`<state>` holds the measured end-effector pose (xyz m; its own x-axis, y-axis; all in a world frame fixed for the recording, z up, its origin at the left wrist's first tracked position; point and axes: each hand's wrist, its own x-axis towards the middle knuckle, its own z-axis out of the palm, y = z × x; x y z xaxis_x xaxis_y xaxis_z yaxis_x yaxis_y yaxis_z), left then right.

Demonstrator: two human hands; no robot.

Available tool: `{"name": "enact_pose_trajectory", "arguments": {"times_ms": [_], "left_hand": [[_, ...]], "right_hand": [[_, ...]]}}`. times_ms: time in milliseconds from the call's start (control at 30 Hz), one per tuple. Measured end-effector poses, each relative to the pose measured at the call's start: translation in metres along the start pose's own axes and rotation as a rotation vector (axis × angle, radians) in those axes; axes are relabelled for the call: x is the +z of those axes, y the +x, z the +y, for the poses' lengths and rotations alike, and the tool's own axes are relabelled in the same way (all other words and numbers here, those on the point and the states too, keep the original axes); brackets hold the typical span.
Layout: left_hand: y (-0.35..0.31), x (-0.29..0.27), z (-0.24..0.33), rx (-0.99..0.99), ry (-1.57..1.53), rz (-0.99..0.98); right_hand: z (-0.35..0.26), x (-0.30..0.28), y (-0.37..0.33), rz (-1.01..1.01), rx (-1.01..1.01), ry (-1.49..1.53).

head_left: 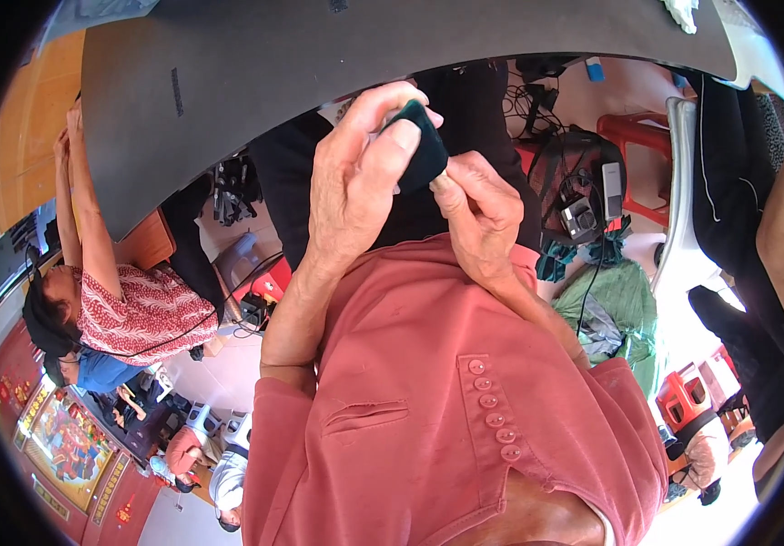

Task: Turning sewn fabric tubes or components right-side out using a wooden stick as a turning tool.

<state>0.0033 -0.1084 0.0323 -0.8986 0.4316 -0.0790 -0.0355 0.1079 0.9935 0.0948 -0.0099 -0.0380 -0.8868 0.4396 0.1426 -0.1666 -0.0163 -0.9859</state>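
A small dark green, almost black, piece of cloth [425,150] with a soft, velvety look is held up in front of my body, just off the near edge of the black table. My left hand [360,173] grips it from the left, thumb flat on its face and fingers curled behind. At its lower right corner, the thumb and fingers of my right hand [485,211] are pinched together. Its back side, and whether it is a pouch or a folded piece, I cannot make out.
The black tabletop [255,64] spans the far side. Right of me are a black bag [583,173] with devices and cables, a red stool [636,150] and a green sack [619,305]. A person in a patterned red shirt [151,309] reaches across the table at left.
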Motion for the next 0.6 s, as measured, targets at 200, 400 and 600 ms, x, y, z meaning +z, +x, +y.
{"name": "enact_pose_trajectory", "arguments": {"times_ms": [200,400,600], "left_hand": [[0.000,-0.005,-0.006,0.059,0.046,-0.113],[-0.007,-0.006,-0.011,0.144,0.171,-0.136],[-0.009,-0.007,-0.021,0.261,0.292,-0.069]], "right_hand": [[-0.005,0.001,0.000,0.009,-0.002,-0.019],[-0.008,-0.002,-0.006,0.006,-0.047,-0.089],[-0.010,-0.002,-0.007,-0.037,-0.021,-0.080]]}}
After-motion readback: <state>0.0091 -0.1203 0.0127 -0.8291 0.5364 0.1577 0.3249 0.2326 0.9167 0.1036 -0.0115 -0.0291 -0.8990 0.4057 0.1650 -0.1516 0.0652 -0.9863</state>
